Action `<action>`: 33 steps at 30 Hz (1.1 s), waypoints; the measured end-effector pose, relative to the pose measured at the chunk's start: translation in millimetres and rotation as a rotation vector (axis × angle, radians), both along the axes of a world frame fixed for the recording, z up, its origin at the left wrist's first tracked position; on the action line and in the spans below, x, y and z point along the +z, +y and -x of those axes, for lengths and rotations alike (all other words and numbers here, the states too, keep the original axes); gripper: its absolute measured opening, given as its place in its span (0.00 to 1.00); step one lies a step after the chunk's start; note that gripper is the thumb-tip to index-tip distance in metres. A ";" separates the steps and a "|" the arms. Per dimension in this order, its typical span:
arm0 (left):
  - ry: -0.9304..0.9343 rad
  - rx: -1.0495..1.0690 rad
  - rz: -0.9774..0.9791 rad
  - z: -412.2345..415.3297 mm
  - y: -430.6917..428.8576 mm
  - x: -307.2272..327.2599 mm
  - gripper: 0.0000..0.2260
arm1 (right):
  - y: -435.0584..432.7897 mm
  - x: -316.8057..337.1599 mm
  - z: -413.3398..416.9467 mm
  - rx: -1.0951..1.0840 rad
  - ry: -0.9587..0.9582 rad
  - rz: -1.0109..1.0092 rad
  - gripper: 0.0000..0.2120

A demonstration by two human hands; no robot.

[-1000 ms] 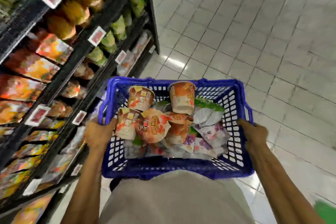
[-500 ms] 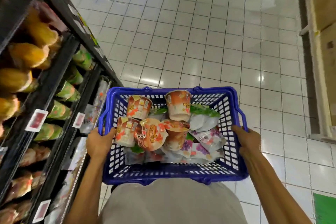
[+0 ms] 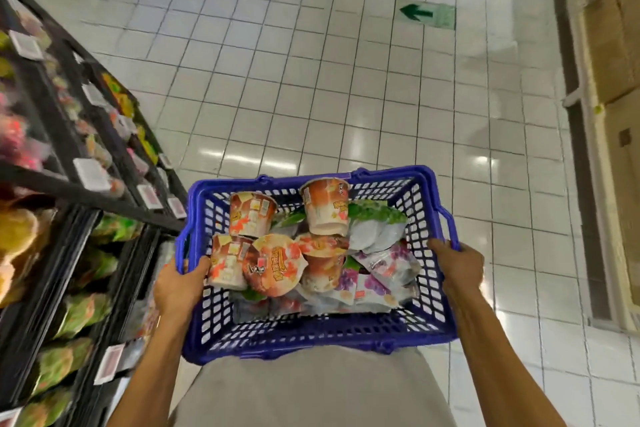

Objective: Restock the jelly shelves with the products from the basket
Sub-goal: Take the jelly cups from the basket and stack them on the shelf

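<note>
In front of the torso, we are holding a blue basket [image 3: 313, 336] level at waist height, one hand on each side. The left hand [image 3: 178, 288] is closing around the left rim, fingers curled over the edge and thumb inside against the mesh wall; the right hand [image 3: 457, 265] is gripping the right rim in the same way, just below the folded handle [image 3: 445, 218]. Both hands are clamped on the basket and nothing else.

Inside the basket, orange-and-white cups [image 3: 252, 217] are lying tumbled across the left and centre — one [image 3: 325, 206] is standing upside down at the far wall, another [image 3: 275, 265] is showing its foil lid to us. Purple-printed pouches [image 3: 372, 282] and a green-topped bag [image 3: 375, 215] are filling the right half, touching the cups.

The shelves [image 3: 86, 191] are running along our left, their black edges bearing price tags [image 3: 91, 174]; the packets on them are too blurred to identify. The basket is just beside the shelves' near end, above a white tiled floor [image 3: 311, 80]. A green arrow [image 3: 417, 12] is marking the floor ahead, and cardboard boxes [image 3: 613, 45] are standing at the far right.
</note>
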State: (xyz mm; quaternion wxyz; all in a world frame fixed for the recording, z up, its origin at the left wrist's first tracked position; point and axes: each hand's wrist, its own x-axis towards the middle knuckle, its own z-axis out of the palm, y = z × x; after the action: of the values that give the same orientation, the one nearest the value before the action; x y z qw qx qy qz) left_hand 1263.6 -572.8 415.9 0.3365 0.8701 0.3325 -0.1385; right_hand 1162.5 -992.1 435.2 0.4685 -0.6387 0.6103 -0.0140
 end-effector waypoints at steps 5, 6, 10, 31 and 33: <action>-0.045 0.105 -0.001 -80.9 -54.6 -7.9 0.13 | -62.5 -1.9 -131.4 0.120 -0.024 0.029 0.09; -0.071 0.141 0.000 -94.4 -64.6 -6.8 0.13 | -74.1 1.8 -159.7 0.153 -0.030 0.024 0.10; -0.145 0.261 -0.039 -151.2 -89.6 3.7 0.11 | -99.6 14.7 -261.0 0.321 -0.023 0.057 0.11; -0.104 1.129 0.095 -368.5 -57.9 -44.9 0.09 | 94.1 4.7 -809.1 1.153 -0.006 0.238 0.11; -0.059 1.174 0.110 -372.9 -63.3 -49.9 0.11 | 115.8 -5.2 -837.6 1.222 0.034 0.229 0.11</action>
State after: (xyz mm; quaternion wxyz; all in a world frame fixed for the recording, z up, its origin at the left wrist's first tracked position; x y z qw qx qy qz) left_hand 1636.5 -636.1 366.0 0.4107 0.5254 0.7411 0.0782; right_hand 2000.1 -876.3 430.0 0.3104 -0.9190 0.1365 0.2013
